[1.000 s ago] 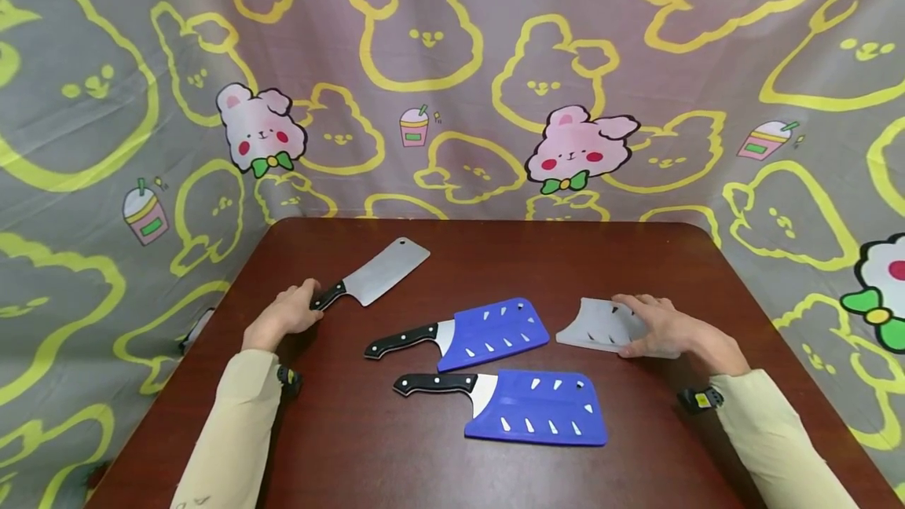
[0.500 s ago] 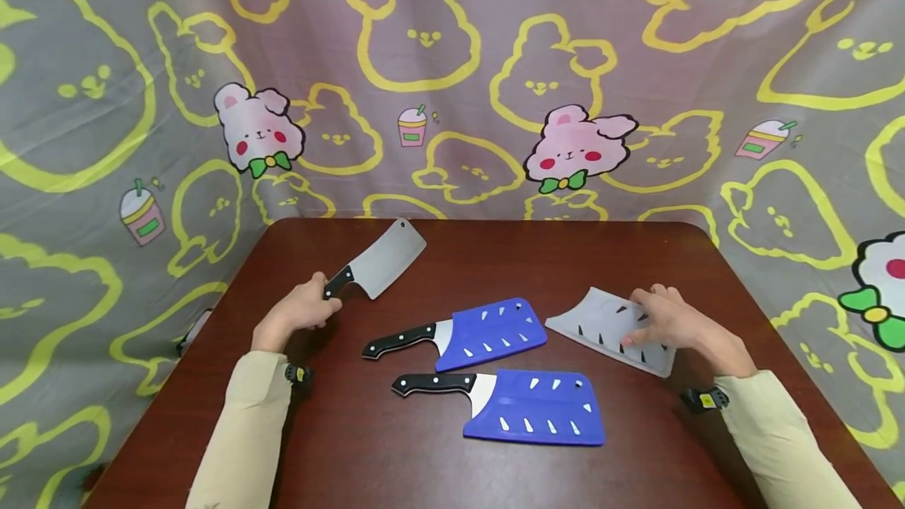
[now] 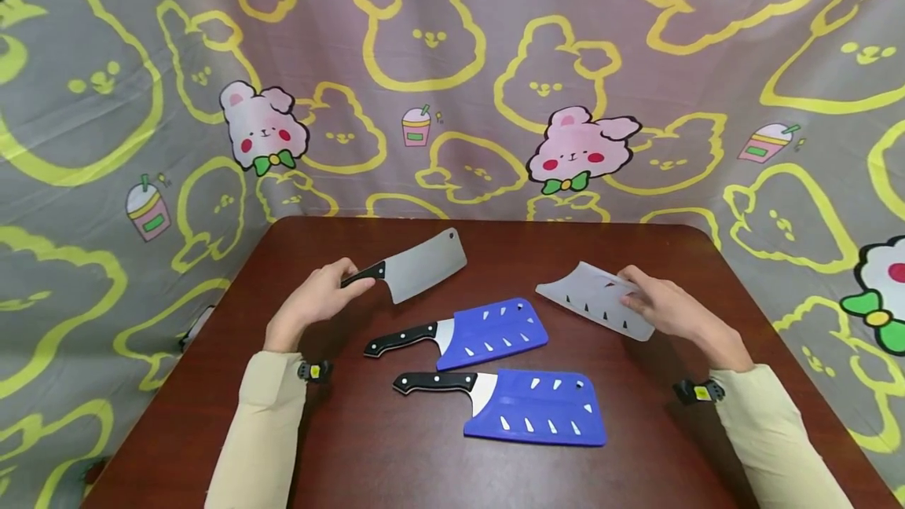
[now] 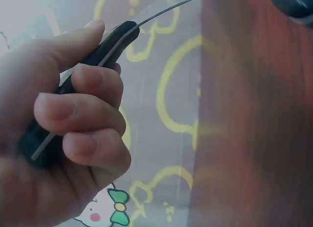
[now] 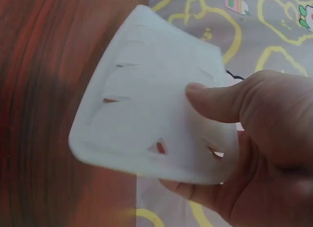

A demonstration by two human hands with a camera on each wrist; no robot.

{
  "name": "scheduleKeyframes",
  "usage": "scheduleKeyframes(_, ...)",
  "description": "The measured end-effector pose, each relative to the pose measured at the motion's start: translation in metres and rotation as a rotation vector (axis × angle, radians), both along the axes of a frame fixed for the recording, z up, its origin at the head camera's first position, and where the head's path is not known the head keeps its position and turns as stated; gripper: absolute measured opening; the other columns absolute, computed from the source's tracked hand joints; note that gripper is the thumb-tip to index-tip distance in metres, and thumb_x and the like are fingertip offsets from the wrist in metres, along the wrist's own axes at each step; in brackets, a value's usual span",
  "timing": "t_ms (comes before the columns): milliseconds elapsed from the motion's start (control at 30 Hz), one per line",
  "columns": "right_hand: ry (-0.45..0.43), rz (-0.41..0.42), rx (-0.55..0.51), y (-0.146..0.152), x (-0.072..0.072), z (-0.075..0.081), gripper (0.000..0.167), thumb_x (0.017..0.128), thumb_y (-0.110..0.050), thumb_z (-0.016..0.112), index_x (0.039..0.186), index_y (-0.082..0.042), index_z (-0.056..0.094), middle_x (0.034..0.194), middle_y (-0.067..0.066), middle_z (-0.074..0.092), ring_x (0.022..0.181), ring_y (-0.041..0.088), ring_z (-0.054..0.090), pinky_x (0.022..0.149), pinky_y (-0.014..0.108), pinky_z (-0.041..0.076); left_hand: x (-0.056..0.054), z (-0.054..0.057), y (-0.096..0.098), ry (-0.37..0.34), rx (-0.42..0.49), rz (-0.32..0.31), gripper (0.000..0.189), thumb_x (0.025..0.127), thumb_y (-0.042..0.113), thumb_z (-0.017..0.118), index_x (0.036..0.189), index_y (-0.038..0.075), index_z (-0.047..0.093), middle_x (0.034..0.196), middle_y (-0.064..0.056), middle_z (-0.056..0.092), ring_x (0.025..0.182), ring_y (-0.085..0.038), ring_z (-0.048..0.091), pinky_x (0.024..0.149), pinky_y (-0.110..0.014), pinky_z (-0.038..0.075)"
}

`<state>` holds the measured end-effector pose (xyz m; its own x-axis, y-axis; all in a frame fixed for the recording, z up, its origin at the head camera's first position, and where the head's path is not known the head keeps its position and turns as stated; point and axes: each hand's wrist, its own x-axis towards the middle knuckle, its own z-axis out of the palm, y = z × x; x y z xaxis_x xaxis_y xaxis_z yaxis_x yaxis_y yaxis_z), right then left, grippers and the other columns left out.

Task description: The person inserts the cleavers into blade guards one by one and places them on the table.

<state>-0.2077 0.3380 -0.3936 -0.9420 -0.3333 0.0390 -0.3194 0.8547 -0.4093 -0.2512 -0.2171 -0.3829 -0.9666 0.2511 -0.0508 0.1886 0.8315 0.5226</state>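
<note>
My left hand grips a cleaver by its black handle, fingers curled round it in the left wrist view. The bare grey cleaver blade points to the right, toward the back of the table. At the right, my right hand pinches a white slotted blade cover, thumb on its near face and fingers behind it. The cover's curved end faces left, toward the cleaver, and the two are apart. In the right wrist view the white cover shows several small slots.
Two more cleavers in blue slotted covers lie on the dark red-brown table: one blue cover in the middle, the other blue cover nearer the front. Both black handles point left. A patterned curtain surrounds the table.
Both hands have lifted their things off the table. The cleaver has moved right and turned its blade rightward. The white cover has shifted left and away from me, tilting up.
</note>
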Motion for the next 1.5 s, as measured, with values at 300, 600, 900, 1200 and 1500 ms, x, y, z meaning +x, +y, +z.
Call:
scheduleKeyframes(300, 0.077, -0.051, -0.139, -0.003, 0.006, 0.026, 0.031, 0.096, -0.022, 0.063, 0.124, -0.012, 0.054, 0.109, 0.018, 0.066, 0.085, 0.025, 0.065, 0.061, 0.030, 0.050, 0.015, 0.024, 0.014, 0.061, 0.122, -0.053, 0.035, 0.095, 0.044, 0.062, 0.106, 0.011, 0.056, 0.067, -0.002, 0.043, 0.058, -0.018, 0.042, 0.055, -0.032, 0.038)
scheduleKeyframes(600, 0.231, -0.147, -0.237, -0.019, 0.015, 0.061, 0.033, 0.092, -0.028, 0.070, 0.122, -0.017, 0.064, 0.107, 0.015, 0.070, 0.080, 0.022, 0.067, 0.062, 0.025, 0.051, 0.030, 0.051, 0.022, 0.138, 0.198, -0.114, 0.026, 0.095, 0.039, 0.063, 0.103, 0.015, 0.057, 0.062, 0.001, 0.039, 0.054, -0.015, 0.038, 0.052, -0.030, 0.034)
scheduleKeyframes(900, 0.334, -0.160, -0.426, -0.028, 0.021, 0.080, 0.031, 0.087, -0.016, 0.075, 0.117, -0.014, 0.069, 0.096, -0.016, 0.067, 0.067, 0.002, 0.061, 0.060, 0.016, 0.048, 0.039, 0.069, 0.020, 0.113, 0.344, -0.148, 0.021, 0.095, 0.035, 0.064, 0.102, 0.017, 0.056, 0.056, -0.004, 0.041, 0.042, -0.017, 0.036, 0.040, -0.030, 0.031)
scheduleKeyframes(1200, 0.399, -0.146, -0.515, -0.029, 0.025, 0.082, 0.032, 0.085, -0.008, 0.076, 0.116, -0.007, 0.071, 0.096, -0.029, 0.065, 0.069, -0.006, 0.062, 0.062, 0.011, 0.047, 0.044, 0.075, 0.018, 0.058, 0.409, -0.179, 0.017, 0.097, 0.029, 0.062, 0.104, 0.015, 0.056, 0.059, -0.005, 0.044, 0.042, -0.018, 0.038, 0.039, -0.030, 0.033)
scheduleKeyframes(1500, 0.417, -0.179, -0.561, -0.026, 0.030, 0.083, 0.030, 0.085, -0.006, 0.075, 0.115, -0.005, 0.070, 0.090, -0.028, 0.066, 0.066, -0.005, 0.062, 0.058, 0.012, 0.047, 0.041, 0.071, 0.023, 0.076, 0.428, -0.202, 0.011, 0.098, 0.026, 0.062, 0.102, 0.016, 0.059, 0.061, -0.006, 0.048, 0.042, -0.018, 0.042, 0.040, -0.031, 0.036)
